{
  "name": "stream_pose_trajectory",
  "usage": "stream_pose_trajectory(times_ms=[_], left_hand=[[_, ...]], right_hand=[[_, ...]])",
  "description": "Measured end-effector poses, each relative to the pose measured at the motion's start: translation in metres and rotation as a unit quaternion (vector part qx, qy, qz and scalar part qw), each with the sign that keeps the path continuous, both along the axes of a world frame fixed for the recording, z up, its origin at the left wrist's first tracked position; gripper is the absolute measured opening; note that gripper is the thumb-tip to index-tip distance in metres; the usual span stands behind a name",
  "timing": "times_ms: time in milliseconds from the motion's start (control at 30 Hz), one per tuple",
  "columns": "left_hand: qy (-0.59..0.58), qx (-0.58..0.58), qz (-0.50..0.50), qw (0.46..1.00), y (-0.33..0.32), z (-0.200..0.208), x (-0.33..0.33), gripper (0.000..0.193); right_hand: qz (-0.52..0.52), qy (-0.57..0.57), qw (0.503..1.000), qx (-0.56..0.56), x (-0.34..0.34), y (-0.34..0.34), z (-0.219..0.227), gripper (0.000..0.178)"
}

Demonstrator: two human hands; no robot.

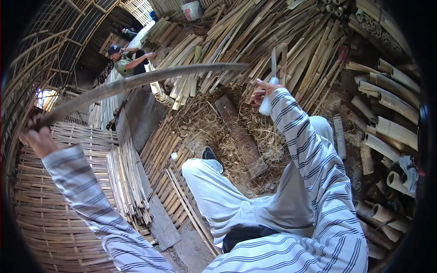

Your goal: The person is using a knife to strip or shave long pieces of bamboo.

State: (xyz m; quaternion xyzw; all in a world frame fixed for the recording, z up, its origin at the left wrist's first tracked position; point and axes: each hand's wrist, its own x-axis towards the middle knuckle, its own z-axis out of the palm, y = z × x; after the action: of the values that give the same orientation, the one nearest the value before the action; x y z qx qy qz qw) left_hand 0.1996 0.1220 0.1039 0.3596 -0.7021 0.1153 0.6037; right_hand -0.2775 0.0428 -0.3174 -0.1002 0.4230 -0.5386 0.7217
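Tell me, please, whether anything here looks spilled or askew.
Loose shavings lie strewn around the plank, looking spilled. The strip in the left hand looks bowed, though the fisheye lens may exaggerate that. Nothing else clearly stands out.

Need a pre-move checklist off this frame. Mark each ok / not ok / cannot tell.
1. Left hand gripping the long bamboo piece near one end: ok.
2. Right hand holding the knife by its white handle: ok.
3. Knife apart from the bamboo piece: ok, a gap shows past its far tip.
4. Co-worker out of the piece's reach: cannot tell, depth unclear.
5. Plank free of shavings: not ok, some lie on it.
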Motion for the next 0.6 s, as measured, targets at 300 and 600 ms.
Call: stream_pose_trajectory(times_ms=[300, 600], left_hand=[[0.179, 0.213, 0.234, 0.932, 0.012, -0.181, 0.039, 0.040], [0.293, 0.351, 0.159, 0.875, 0.008, -0.349, -0.033, 0.028]], right_hand=[[-0.274, -0.162, 0.948, 0.013, -0.013, -0.050, -0.025, 0.033], [-0.192, -0.270, 0.936, -0.116, -0.049, -0.037, -0.022, 0.042]])
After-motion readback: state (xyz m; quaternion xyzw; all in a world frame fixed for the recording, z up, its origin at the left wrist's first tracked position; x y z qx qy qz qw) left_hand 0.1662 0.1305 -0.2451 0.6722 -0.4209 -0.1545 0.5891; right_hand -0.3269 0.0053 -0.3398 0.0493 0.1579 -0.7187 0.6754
